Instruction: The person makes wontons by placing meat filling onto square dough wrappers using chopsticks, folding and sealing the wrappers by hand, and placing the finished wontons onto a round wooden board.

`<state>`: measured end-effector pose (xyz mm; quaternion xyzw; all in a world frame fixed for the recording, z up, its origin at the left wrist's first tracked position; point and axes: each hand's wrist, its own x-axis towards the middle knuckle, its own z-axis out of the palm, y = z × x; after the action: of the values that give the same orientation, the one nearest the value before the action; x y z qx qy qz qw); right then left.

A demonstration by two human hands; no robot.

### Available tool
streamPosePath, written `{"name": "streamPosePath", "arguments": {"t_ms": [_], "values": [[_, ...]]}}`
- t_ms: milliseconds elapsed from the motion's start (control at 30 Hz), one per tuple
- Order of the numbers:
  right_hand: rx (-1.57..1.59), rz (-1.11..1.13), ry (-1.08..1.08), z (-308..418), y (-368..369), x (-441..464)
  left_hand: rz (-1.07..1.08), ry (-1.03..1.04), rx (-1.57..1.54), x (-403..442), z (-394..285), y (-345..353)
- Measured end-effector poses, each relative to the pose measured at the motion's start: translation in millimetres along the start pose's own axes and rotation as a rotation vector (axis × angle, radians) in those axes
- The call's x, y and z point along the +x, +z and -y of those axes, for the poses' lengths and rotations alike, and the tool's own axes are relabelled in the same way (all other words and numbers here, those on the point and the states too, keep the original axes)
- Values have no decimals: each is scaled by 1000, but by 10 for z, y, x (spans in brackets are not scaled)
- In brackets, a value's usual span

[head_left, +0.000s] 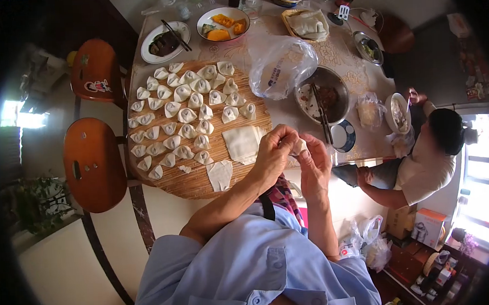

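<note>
Between my two hands is a small wonton (299,147), mostly covered by the fingers. My left hand (275,151) pinches it from one side, and my right hand (315,163) grips it from the other, thumb and fingers closed. Just left of the hands, a stack of square wonton wrappers (243,143) lies on the round wooden board (202,190), with a loose wrapper (220,175) below it. Rows of folded wontons (186,116) cover much of the board. Beyond my right hand stands a metal bowl (341,115) of meat filling (328,98), chopsticks (322,113) resting across it.
A clear plastic bag (281,66) sits beside the metal bowl. Farther back are a bowl of orange food (222,13) and a plate with chopsticks (166,41). Another person (427,155) sits at the right near an oval dish (398,113). Wooden chairs (95,164) stand left.
</note>
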<state>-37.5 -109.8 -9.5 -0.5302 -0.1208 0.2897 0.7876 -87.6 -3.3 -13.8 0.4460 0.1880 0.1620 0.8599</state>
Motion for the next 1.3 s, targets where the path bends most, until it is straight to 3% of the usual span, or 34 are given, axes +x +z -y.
{"name": "streamPosePath", "arguments": {"t_ms": [700,900,1033,1167,1200,1267,1300], "values": [[80,-50,68,-249,471,-215,-154,55,-57,-245,-106,-237],[75,-97,81,-428,546,-222,-246,165,-81,-352,54,-417],[58,-3,190,-639,685,-218,-295,190,-98,-666,-35,-773],[-394,195,348,-953,936,-214,-661,175,2,-1045,22,-1404],[-577,274,323,-1114,936,-201,-754,208,44,-1177,-24,-1575],[-793,469,126,-1390,1060,-209,-1039,12,-125,-1370,-155,-1900],[-853,538,1,-1459,1180,-244,-1093,56,-131,-1495,-96,-2110]]}}
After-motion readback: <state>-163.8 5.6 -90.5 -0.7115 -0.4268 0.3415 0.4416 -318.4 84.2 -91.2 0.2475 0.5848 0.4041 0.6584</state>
